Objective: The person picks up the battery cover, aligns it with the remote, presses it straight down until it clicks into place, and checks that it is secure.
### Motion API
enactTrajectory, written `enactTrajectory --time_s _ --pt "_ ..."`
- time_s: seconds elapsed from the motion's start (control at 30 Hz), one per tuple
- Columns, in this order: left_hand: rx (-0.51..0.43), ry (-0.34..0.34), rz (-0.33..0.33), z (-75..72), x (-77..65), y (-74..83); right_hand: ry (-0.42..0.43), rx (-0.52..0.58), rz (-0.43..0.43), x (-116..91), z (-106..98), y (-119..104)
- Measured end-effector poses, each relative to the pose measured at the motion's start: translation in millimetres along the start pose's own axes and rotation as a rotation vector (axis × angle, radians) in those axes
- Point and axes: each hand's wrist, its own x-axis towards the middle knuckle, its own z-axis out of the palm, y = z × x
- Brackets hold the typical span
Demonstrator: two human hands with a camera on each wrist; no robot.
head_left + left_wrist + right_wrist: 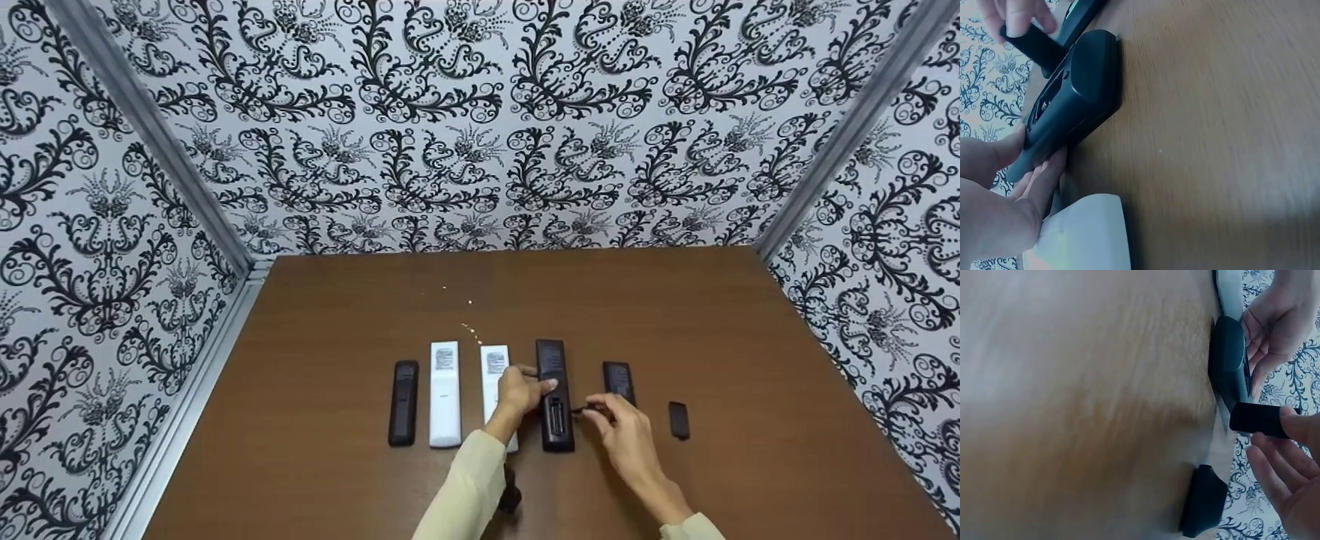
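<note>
A black remote control [553, 360] lies back up, its battery compartment uncovered and a metal spring showing in the left wrist view. My left hand [519, 391] holds it from the left side, thumb on the back and fingers along its edge. Close to the remote's right side, my right hand [626, 439] pinches a small flat black battery cover [1261, 419] between thumb and fingers. In the left wrist view this cover [1039, 50] overlaps the edge of the compartment. A white remote control [493, 360] lies under and beside my left hand, partly hidden by it.
Left of the hands lie another white remote [444, 405] and a slim black remote [403, 405]. A smaller black remote [618, 377] is partly behind my right hand. Farther right is a small black piece [679, 420]. Patterned walls [465, 150] enclose the brown table [337, 300].
</note>
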Motion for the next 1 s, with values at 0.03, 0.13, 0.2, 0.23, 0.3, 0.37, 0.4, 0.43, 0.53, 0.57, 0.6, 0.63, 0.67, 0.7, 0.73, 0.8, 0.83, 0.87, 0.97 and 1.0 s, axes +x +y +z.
enactTrajectory --time_s 0.03,0.13,0.2,0.23,0.3,0.37,0.4,0.43,0.53,0.57,0.6,0.63,0.67,0.7,0.73,0.8,0.83,0.87,0.97,1.0 --pt "0.000 0.002 0.005 0.8 0.5 -0.4 0.009 -0.009 -0.019 1.6 -0.4 -0.1" --pt "-0.005 -0.002 0.015 1.6 1.2 -1.4 -0.001 -0.026 -0.043 7.0 -1.8 -1.8" --pt "-0.005 -0.009 0.020 1.0 1.1 -2.1 -0.008 -0.017 -0.048 10.1 -1.1 -2.9" --pt "-0.006 -0.013 0.021 0.6 1.0 -2.4 -0.012 -0.009 -0.049 11.4 -0.3 -3.2" --pt "0.007 -0.017 0.025 -0.5 0.7 -2.9 -0.022 0.013 -0.047 13.8 1.8 -3.2" --pt "0.014 -0.016 0.024 -1.8 0.4 -2.5 -0.037 0.033 -0.043 16.3 4.0 -3.0" --pt "0.018 -0.014 0.023 -2.4 0.1 -2.3 -0.051 0.048 -0.032 17.5 4.8 -3.0" --pt "0.021 -0.013 0.023 -2.9 0.0 -2.3 -0.066 0.063 -0.023 18.8 5.5 -3.1" --pt "0.024 -0.014 0.021 -4.0 -0.3 -2.4 -0.105 0.097 0.019 22.1 6.9 -3.3" --pt "0.026 -0.015 0.020 -4.0 -0.2 -2.4 -0.113 0.105 0.033 23.2 7.4 -3.4" --pt "0.033 -0.016 0.024 -4.2 -0.2 -2.4 -0.119 0.113 0.046 24.2 8.2 -3.2" --pt "0.041 -0.016 0.034 -4.4 -0.3 -2.4 -0.123 0.120 0.054 25.2 9.1 -3.4" --pt "0.047 -0.015 0.041 -4.5 -0.4 -2.4 -0.125 0.126 0.066 26.1 10.3 -3.3" --pt "0.052 -0.014 0.048 -4.7 -0.6 -2.3 -0.129 0.135 0.082 26.8 11.6 -3.5" --pt "0.055 -0.012 0.053 -5.0 -1.0 -2.1 -0.133 0.143 0.096 27.5 12.9 -3.8" --pt "0.065 -0.004 0.071 -5.7 -2.1 -2.1 -0.152 0.180 0.138 29.0 15.7 -4.7" --pt "0.065 0.000 0.077 -6.1 -2.8 -1.7 -0.162 0.199 0.161 29.6 16.9 -5.4" --pt "0.065 0.004 0.080 -6.4 -3.2 -1.5 -0.173 0.215 0.183 30.1 18.1 -6.0" --pt "0.079 0.017 0.103 -7.0 -4.8 -0.3 -0.202 0.244 0.232 31.6 20.3 -8.2" --pt "0.075 0.017 0.101 -6.9 -4.9 0.2 -0.207 0.245 0.241 31.9 20.9 -8.9"
